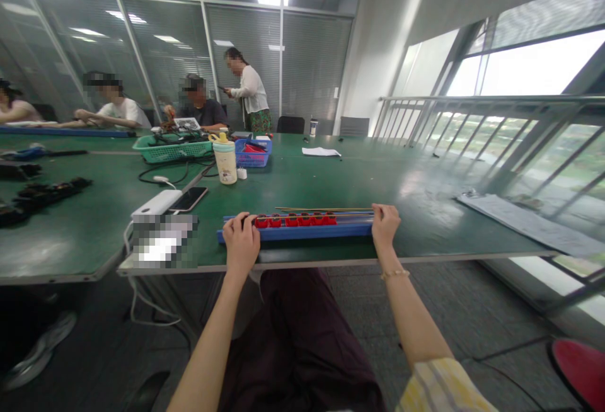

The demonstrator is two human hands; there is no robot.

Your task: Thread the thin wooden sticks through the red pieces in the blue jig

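A long blue channel-shaped tray (pixel 312 232) lies near the table's front edge, with several red pieces (pixel 293 220) in a row inside it. My left hand (pixel 242 243) curls over the tray's left end, fingers bent down onto it; whatever is under the fingertips is hidden. At the opposite end, my right hand (pixel 386 226) is closed in a pinch around the end of a thin wooden stick (pixel 352 213) running along above the red pieces. A second thin stick (pixel 302 208) lies just beyond the tray.
Left of the tray are a white power bank (pixel 158 203), a phone (pixel 189 198) and cables. A cream bottle (pixel 225 161), a green basket (pixel 172 151) and a blue basket (pixel 254 155) stand further back. Papers (pixel 515 220) lie right. Several people are across the table.
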